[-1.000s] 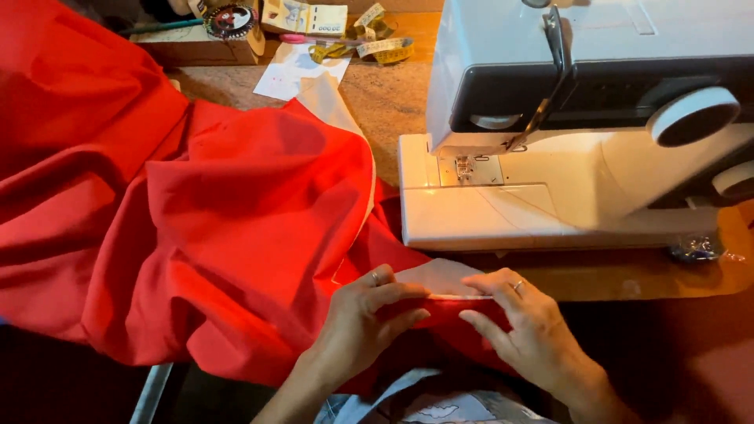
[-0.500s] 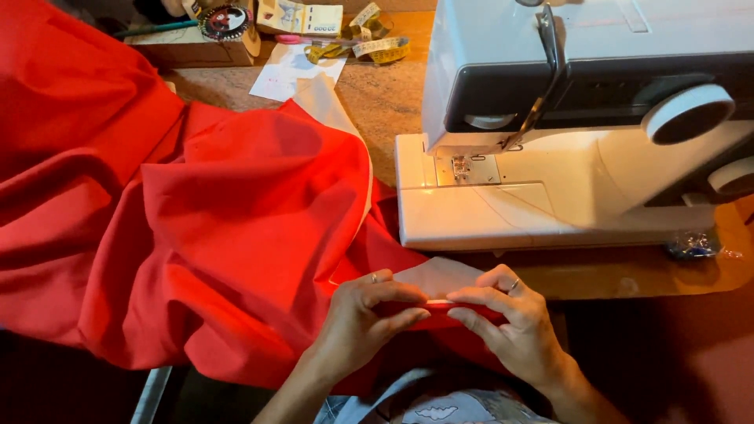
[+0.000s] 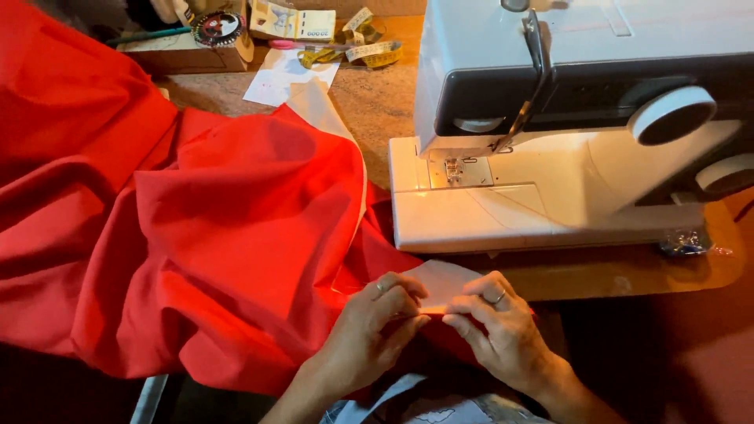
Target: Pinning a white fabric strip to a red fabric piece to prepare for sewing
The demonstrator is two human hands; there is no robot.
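Left hand (image 3: 377,326) and right hand (image 3: 503,330) both pinch the pale strip (image 3: 444,284) along the red cloth (image 3: 236,235) edge, fingertips closed on it, hands nearly touching. Cloth spreads left over the table (image 3: 369,102). Sewing machine (image 3: 565,133) beyond; tape measure (image 3: 365,49) farthest.

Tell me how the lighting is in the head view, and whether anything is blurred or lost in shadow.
Head view: warm light falls brightest on the white sewing machine bed and the red fabric; the lower corners sink into dark shadow; the left hand and right hand on the pale fabric piece are lit and fairly sharp; the yellow tape measure at the top looks soft.
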